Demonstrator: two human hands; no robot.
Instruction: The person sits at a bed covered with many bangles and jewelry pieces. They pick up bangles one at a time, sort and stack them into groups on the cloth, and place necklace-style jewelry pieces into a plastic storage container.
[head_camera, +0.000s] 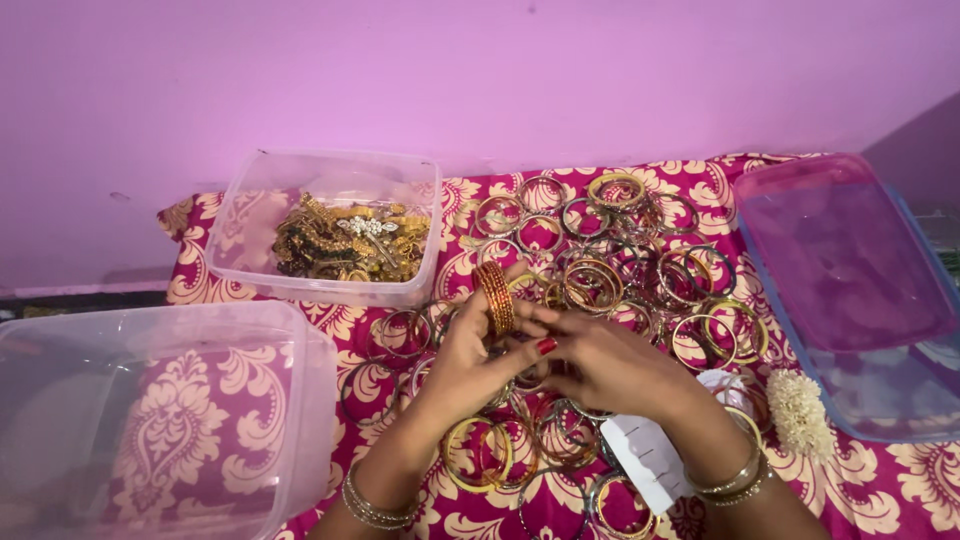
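Observation:
My left hand (468, 362) holds a stack of red-and-gold bangles (495, 297) upright between thumb and fingers, above the middle of the cloth. My right hand (605, 365) meets it from the right, its fingertips touching the left hand just under the stack. Many loose gold and silver bangles (620, 265) lie scattered on the red floral cloth (900, 480) behind and beneath both hands. Both wrists wear thin bangles.
A clear tub (410, 250) at the back left holds gold jewellery (350, 240). An empty clear tub (300, 400) stands at the front left. A clear lid (850, 290) lies at the right. White flowers (800, 412) and a white card (645, 460) lie near my right wrist.

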